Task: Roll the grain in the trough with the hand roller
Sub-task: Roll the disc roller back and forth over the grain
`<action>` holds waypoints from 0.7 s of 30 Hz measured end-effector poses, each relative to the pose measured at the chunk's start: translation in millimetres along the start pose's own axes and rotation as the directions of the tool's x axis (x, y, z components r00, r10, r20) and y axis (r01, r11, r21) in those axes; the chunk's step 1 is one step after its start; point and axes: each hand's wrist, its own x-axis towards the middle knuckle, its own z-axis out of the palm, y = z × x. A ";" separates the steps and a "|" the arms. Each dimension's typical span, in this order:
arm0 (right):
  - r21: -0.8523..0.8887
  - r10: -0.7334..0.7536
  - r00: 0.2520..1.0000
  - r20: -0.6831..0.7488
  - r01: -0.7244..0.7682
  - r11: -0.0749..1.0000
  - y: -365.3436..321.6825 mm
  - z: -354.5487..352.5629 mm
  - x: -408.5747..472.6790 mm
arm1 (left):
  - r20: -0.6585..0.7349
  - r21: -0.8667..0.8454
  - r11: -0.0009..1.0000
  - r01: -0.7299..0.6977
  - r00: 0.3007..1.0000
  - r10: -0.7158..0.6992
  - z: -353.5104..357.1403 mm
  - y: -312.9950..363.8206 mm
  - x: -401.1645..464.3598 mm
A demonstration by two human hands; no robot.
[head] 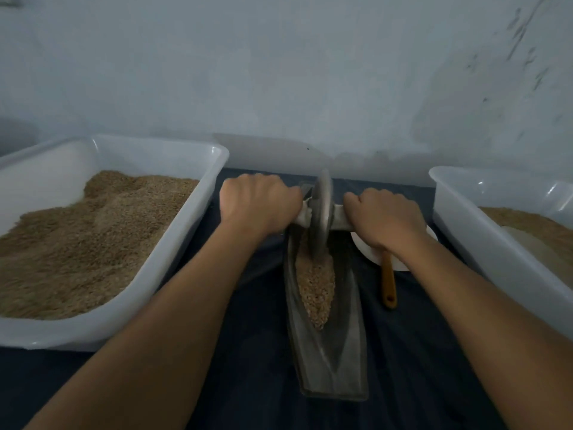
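A narrow grey metal trough point(333, 361) lies lengthwise on the dark cloth in front of me. Brown grain point(316, 283) fills its groove. The hand roller point(322, 209), a grey metal disc on a pale cross handle, stands upright in the far end of the trough with its lower edge in the grain. My left hand point(259, 203) grips the handle's left end. My right hand point(384, 220) grips the right end. Both fists hide most of the handle.
A large white tub point(192, 218) of brown grain stands on the left. A second white tub point(459, 231) with grain stands on the right. A white dish point(400, 263) with an orange-handled tool point(388, 283) lies right of the trough. A pale wall rises close behind.
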 end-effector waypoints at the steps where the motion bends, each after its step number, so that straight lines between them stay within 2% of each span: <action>1: 0.008 0.003 0.999 0.054 -0.003 1.000 1.1 -1.0 5.7 | 0.012 -0.018 1.000 0.017 1.000 -0.017 0.1 0.9 8.3; 3: 0.002 0.004 0.997 0.083 -0.004 1.000 2.5 -2.2 2.6 | -0.011 0.000 1.000 0.000 1.000 0.000 -1.0 3.2 8.7; 4: 0.013 0.015 0.999 0.043 -0.015 1.000 0.8 -2.3 -4.8 | -0.039 0.016 1.000 -0.025 0.999 0.025 -1.6 3.0 -0.3; 6: 0.028 0.015 0.987 -0.161 -0.010 1.000 -7.3 -2.6 -26.8 | -0.128 0.043 0.994 -0.102 0.986 0.107 0.5 -0.6 -28.7; 8: -0.015 -0.058 0.936 -0.347 0.057 0.998 -17.3 -6.9 -55.6 | -0.173 0.057 0.986 -0.156 0.971 0.164 1.9 -4.0 -61.8; 13: 0.066 -0.123 0.862 -0.492 0.179 0.982 -14.0 -11.2 -105.3 | -0.259 0.109 0.985 -0.131 0.953 0.155 -7.0 -3.9 -112.5; 15: 0.043 -0.158 0.842 -0.516 0.210 0.977 -12.7 -10.1 -108.4 | -0.267 0.135 0.979 -0.151 0.946 0.183 -8.7 -5.4 -113.6; 17: 0.000 -0.149 0.856 -0.496 0.171 0.985 -14.0 -7.6 -100.1 | -0.249 0.133 0.971 -0.197 0.942 0.225 -4.7 -5.7 -108.5; 19: 0.012 -0.071 0.898 -0.433 0.084 0.996 -14.3 -7.5 -81.6 | -0.209 0.090 0.982 -0.163 0.961 0.179 -2.8 -5.3 -90.4; 21: 0.047 -0.014 0.944 -0.329 0.032 0.998 -13.3 -6.2 -55.2 | -0.150 0.035 0.998 -0.061 0.987 0.066 4.3 -5.0 -57.9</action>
